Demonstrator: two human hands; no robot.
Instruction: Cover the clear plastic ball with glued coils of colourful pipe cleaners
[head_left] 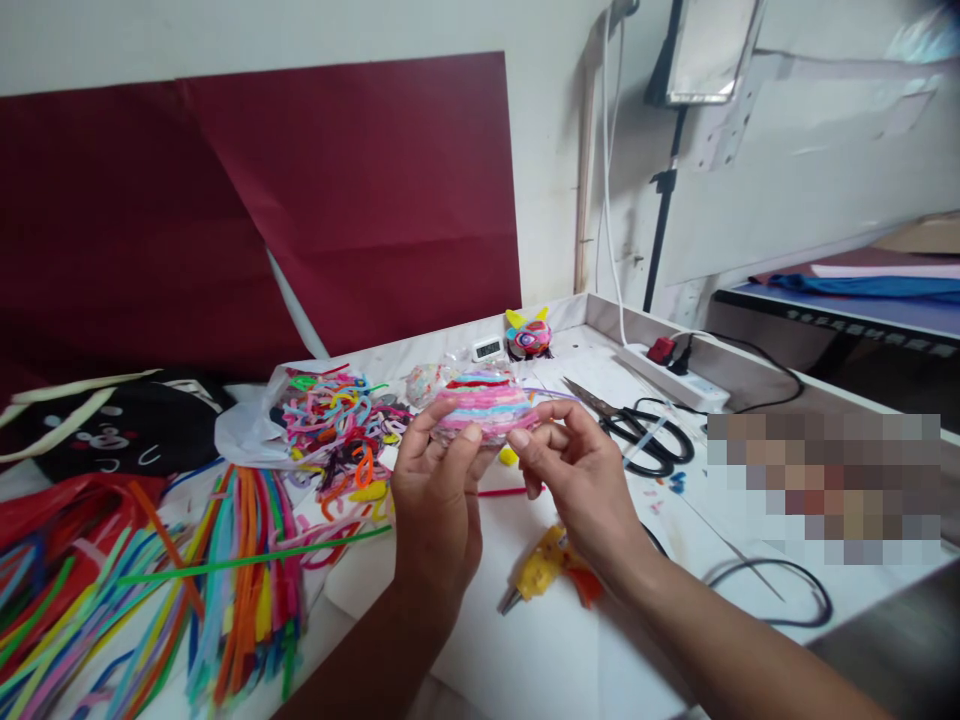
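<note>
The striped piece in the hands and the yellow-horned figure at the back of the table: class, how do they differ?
The left hand holds the striped piece, while the yellow-horned figure sits untouched beside the white timer.
The striped piece has long bands; the yellow-horned figure has curved patches.
The yellow-horned figure has two pointed horns; the striped piece shows none.
Both are multicoloured, including pink and blue.

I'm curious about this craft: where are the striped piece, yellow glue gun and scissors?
Striped piece (486,404), head view: striped front.
Yellow glue gun (547,562), head view: body.
Scissors (612,411), head view: near pivot.
</note>
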